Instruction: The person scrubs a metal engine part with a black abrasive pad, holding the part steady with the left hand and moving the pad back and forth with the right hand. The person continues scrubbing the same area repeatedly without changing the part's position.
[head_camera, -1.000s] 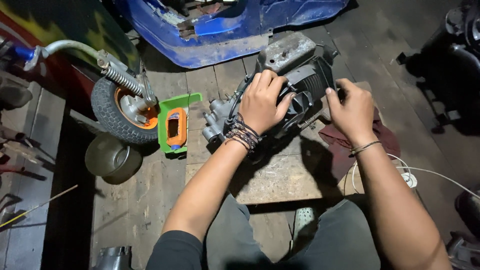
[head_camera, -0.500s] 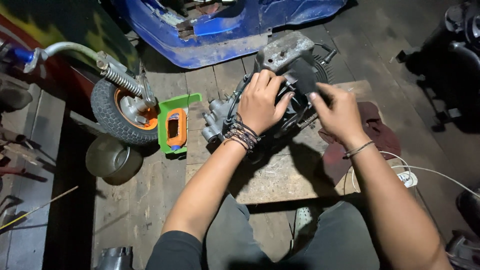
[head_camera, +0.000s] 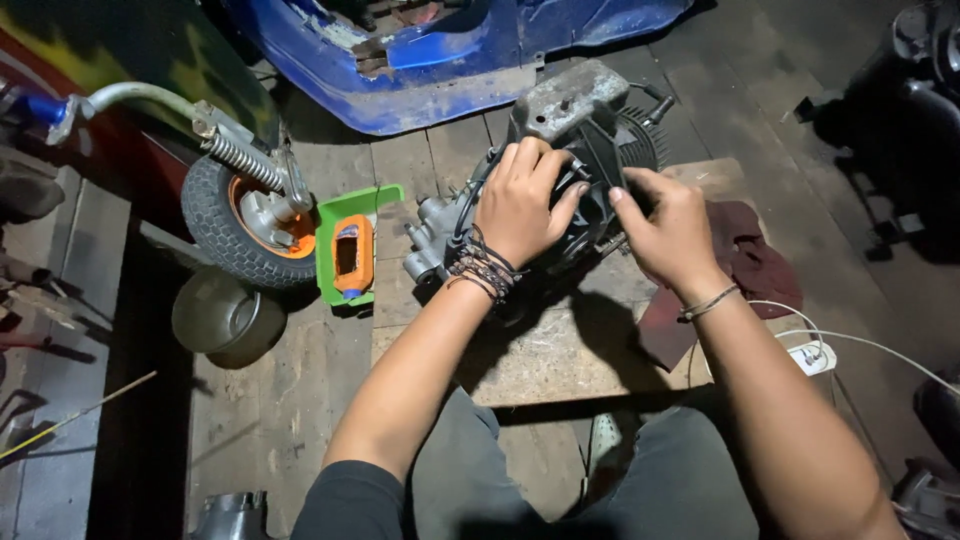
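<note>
Right hand shifted leftward onto engine since earlier frames; left hand stays put. Engine lies upper centre of frame on wooden surface, under both hands. Left fingers spread, curled over engine top; right fingers pressed against dark side part, grip unclear. Dark red rag right of engine. Small wheel, green-orange container, metal bowl left. Blue body panel along top.

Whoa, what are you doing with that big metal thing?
A person sits over a small engine resting on a wooden board. The left hand lies flat on top of the engine, and the right hand grips its side. To the left stand a small wheel, a green tray and a metal bowl. A dark red rag lies to the right.
</note>
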